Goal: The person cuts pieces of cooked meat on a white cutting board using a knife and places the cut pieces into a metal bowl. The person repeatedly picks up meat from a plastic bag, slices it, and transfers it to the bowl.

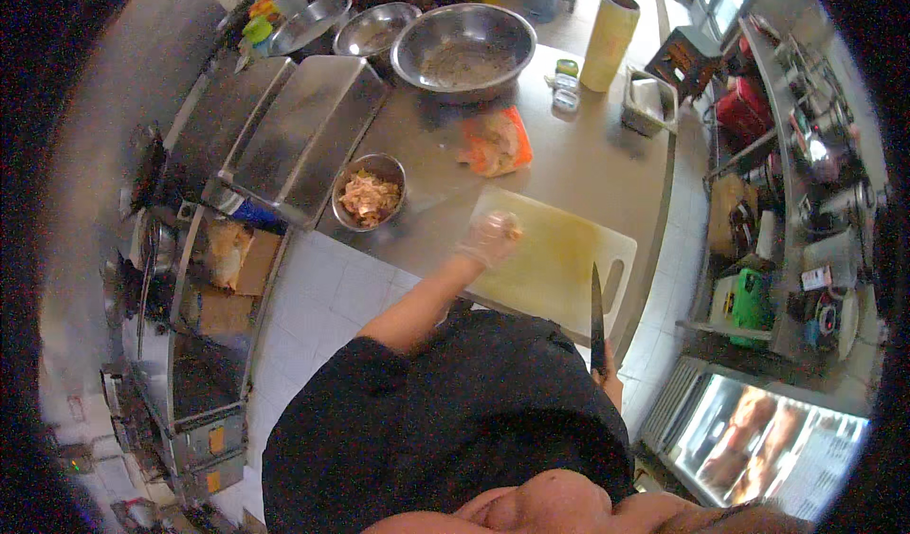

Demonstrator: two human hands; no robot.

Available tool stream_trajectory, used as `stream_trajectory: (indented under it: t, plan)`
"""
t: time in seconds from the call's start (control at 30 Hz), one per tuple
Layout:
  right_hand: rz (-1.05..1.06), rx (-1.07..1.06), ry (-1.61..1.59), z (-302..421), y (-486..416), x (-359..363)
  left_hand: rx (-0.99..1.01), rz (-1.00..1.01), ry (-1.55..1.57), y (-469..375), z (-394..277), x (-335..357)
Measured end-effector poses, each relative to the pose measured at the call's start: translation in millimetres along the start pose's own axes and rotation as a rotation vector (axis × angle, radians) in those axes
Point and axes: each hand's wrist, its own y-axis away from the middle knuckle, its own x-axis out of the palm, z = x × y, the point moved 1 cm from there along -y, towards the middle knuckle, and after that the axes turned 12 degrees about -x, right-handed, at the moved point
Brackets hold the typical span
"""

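My left hand (492, 238), in a clear plastic glove, is curled over the left part of a pale cutting board (554, 264). A small light-brown piece of food (514, 233) shows at its fingers, somewhat blurred. At the board's right end, my right hand (608, 381) grips a long-bladed kitchen knife (597, 306), its blade pointing away from me. Left of the board stands a metal bowl (340, 210) filled with chopped, cooked-looking meat (370, 198). Beyond the board lies an orange-and-clear plastic bag (501, 142).
A large steel bowl (463, 51), a roll of plastic film (609, 42), small lidded containers (566, 86) and a metal pan (648, 100) stand toward the table's far side. Stainless equipment (306, 122) adjoins at left. Loaded shelves (782, 129) line the right, across the tiled floor (341, 278).
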Motion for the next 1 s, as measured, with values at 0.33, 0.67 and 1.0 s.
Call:
stream_trajectory:
  t: [0.33, 0.67, 1.0]
  plan:
    - [0.140, 0.048, -0.070, 65.4, -56.0, 20.7, -0.301, -0.214, -0.443, -1.3, 161.0, -169.2]
    - [0.105, 0.070, 0.004, 76.3, -47.9, 69.9, -0.056, -0.043, -0.291, -128.1, 141.8, -71.0]
    - [0.031, 0.228, -0.049, 173.6, -32.6, 69.0, -0.119, 0.020, -0.254, -237.4, 179.9, 21.0]
